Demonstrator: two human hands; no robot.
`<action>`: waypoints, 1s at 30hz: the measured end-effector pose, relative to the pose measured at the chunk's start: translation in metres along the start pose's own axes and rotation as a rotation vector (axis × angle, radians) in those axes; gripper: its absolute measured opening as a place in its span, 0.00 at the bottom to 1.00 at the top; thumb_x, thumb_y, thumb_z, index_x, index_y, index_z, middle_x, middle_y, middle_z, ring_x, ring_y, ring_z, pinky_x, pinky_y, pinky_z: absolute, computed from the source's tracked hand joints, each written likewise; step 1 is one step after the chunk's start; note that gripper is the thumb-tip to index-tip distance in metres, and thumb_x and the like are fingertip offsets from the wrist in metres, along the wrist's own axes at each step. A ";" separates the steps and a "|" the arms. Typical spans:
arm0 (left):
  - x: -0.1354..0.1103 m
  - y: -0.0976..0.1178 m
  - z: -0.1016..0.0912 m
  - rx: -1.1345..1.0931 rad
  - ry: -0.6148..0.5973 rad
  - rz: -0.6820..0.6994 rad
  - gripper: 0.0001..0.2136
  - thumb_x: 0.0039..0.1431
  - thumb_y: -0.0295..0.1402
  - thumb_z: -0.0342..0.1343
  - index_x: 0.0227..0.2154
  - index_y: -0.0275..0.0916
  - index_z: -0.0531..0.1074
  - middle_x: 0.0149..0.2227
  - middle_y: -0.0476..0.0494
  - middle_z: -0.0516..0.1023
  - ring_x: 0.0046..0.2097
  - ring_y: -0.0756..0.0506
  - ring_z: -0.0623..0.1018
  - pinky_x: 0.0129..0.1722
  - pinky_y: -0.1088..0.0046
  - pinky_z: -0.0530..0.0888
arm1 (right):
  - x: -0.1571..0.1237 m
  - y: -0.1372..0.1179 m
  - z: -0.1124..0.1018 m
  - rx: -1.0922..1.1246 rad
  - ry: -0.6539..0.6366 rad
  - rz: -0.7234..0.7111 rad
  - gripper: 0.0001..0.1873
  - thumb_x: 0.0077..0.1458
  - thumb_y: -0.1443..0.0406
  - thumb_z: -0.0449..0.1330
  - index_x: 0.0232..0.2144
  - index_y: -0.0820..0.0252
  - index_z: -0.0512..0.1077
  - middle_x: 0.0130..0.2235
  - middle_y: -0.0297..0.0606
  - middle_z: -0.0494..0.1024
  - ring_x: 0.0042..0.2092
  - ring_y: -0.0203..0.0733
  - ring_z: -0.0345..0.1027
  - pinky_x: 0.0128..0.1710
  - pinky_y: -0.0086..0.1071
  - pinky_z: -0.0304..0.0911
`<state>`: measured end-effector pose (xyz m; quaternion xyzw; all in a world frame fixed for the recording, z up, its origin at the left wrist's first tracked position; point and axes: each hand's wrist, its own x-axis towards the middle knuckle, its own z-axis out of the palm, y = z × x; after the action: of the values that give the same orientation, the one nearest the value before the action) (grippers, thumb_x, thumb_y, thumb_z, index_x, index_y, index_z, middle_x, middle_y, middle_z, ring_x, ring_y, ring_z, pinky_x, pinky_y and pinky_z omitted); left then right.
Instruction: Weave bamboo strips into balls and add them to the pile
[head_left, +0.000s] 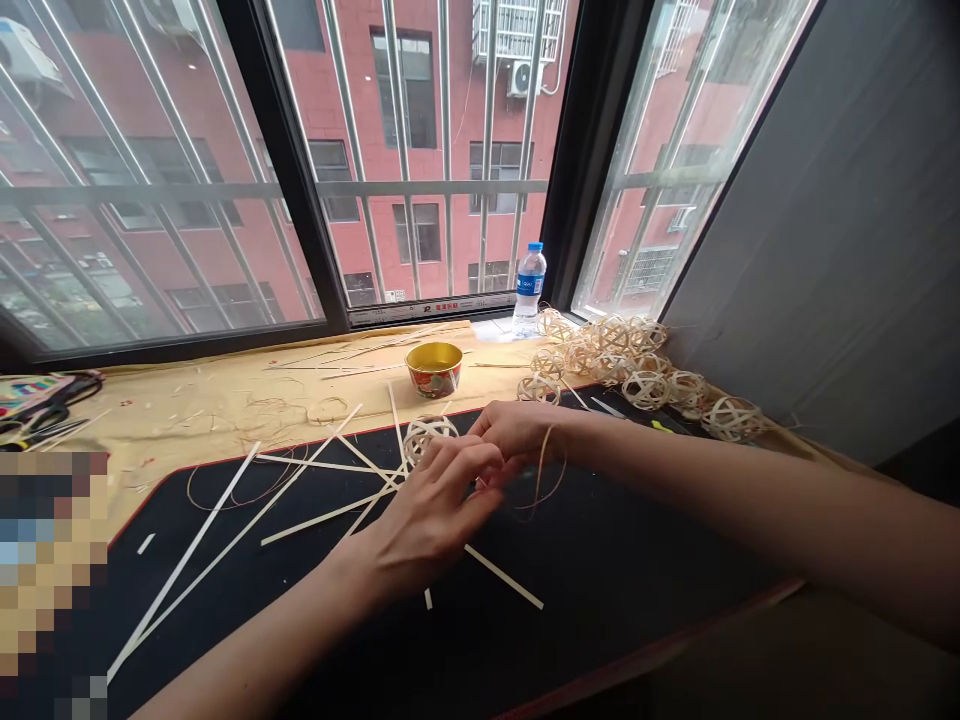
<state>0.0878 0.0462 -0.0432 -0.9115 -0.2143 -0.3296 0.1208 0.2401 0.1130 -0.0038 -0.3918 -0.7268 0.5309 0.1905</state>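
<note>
Pale bamboo strips (327,516) cross and spread out from beneath my left hand (442,495), whose fingers are bent and closed over their crossing. A woven openwork ball (429,432) shows just behind those fingers; whether it is joined to the strips I cannot tell. My right hand (517,430) meets the left one, fingers pinched together, fingertips partly hidden. From it hangs a thin brown strand (541,470) in a loose loop. Two longer strips (199,520) lie to the left on the black mat (637,590).
A red and gold bowl (433,378) stands beyond my hands on yellow cloth (187,400). Behind it is a water bottle (530,285) by the window. Several woven balls (649,385) are heaped at right, near a blade-like tool (606,407). Scissors (52,420) lie far left.
</note>
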 end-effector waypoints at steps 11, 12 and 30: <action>0.004 -0.015 -0.011 -0.249 0.241 -0.301 0.07 0.58 0.21 0.53 0.33 0.39 0.71 0.39 0.42 0.70 0.45 0.46 0.74 0.42 0.70 0.73 | -0.009 -0.029 -0.011 -0.314 -0.165 0.116 0.09 0.39 0.75 0.60 0.13 0.61 0.73 0.13 0.29 0.70 0.17 0.31 0.64 0.18 0.22 0.57; 0.006 -0.017 -0.012 -0.261 0.223 -0.360 0.05 0.58 0.22 0.53 0.31 0.38 0.71 0.39 0.42 0.70 0.45 0.45 0.74 0.43 0.69 0.73 | -0.009 -0.033 -0.011 -0.400 -0.148 0.080 0.09 0.41 0.74 0.60 0.15 0.61 0.74 0.14 0.29 0.71 0.18 0.32 0.65 0.19 0.23 0.58; 0.010 -0.037 -0.027 -1.071 0.175 -1.209 0.18 0.43 0.45 0.66 0.28 0.34 0.72 0.27 0.47 0.75 0.29 0.49 0.74 0.29 0.75 0.70 | -0.015 -0.023 0.009 -1.495 0.216 -0.677 0.14 0.62 0.73 0.45 0.40 0.67 0.71 0.33 0.44 0.73 0.28 0.38 0.64 0.22 0.30 0.47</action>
<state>0.0629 0.0725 -0.0135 -0.5432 -0.4725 -0.4658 -0.5145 0.2347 0.0934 0.0163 -0.2238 -0.9446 -0.2192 0.0982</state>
